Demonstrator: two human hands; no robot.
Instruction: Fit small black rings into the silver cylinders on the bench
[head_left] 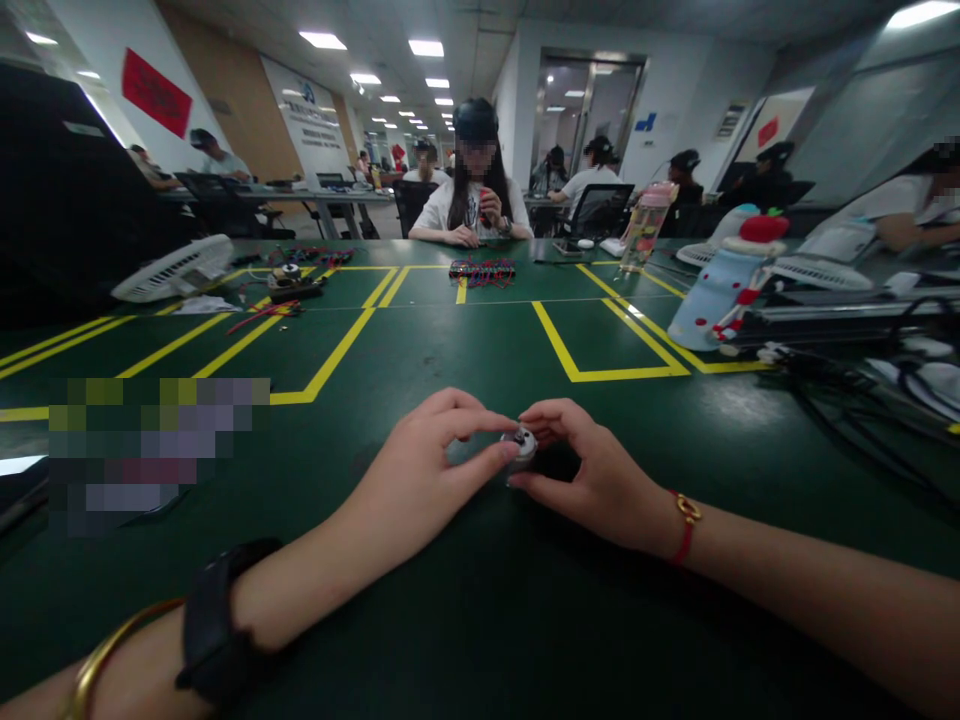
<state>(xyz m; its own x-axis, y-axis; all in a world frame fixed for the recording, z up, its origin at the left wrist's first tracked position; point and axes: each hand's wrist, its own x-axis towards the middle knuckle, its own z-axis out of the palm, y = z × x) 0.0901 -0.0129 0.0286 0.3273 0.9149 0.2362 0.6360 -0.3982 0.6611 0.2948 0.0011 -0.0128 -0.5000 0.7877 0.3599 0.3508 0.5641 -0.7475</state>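
Note:
A small silver-grey cylindrical part [527,447], with dark spots on its upper face, sits between my two hands just above the green tabletop. My left hand [442,447] pinches it from the left, thumb and index finger at its top and near side. From the right, my right hand [581,455] curls about the same part, its fingertips at the far side and its thumb low on the near side. Part of the cylinder is hidden behind the fingers, so its exact kind does not show.
Yellow tape [630,375] marks the green table [450,350]. On the right are a light-blue bottle [705,300], a clear bottle [646,232] and black cables [840,410]. A white fan [180,268] and wired parts [289,285] lie left. Opposite, a person [474,190] sits behind bundled wires [482,271].

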